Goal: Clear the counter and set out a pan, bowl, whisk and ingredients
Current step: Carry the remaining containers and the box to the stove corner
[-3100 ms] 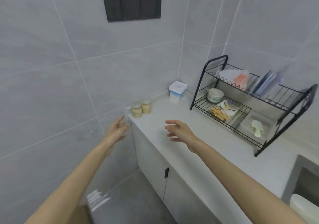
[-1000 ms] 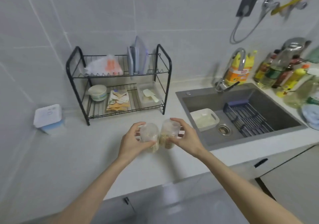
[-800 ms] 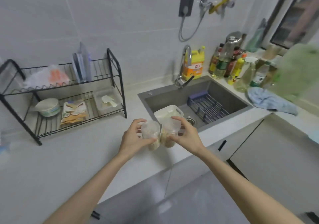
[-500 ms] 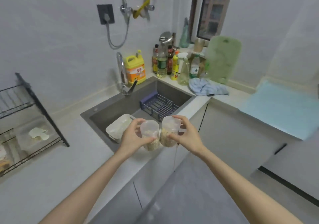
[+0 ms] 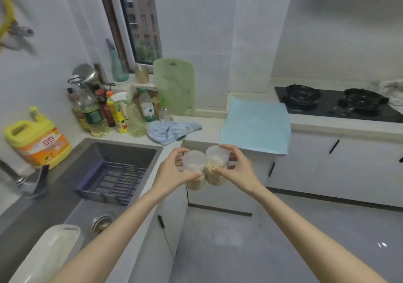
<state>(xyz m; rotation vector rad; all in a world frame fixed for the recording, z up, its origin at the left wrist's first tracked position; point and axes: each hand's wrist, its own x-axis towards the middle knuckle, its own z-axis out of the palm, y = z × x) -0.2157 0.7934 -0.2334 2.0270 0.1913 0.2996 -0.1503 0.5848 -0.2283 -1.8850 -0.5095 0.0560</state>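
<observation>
Clear plastic grain jars look light but slippery; my left hand and right hand each wrap one round its middle.

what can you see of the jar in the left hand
The jar is small, round and clear, plastic by the look of it, with a frosted lid closed on top. Pale tan grains or flakes fill its lower part. It is held roughly upright in the air and rests on nothing. The left hand grips it from its left side, with the thumb across the front. Its right side is pressed against, or very close to, a second jar of the same kind in the right hand.
</observation>
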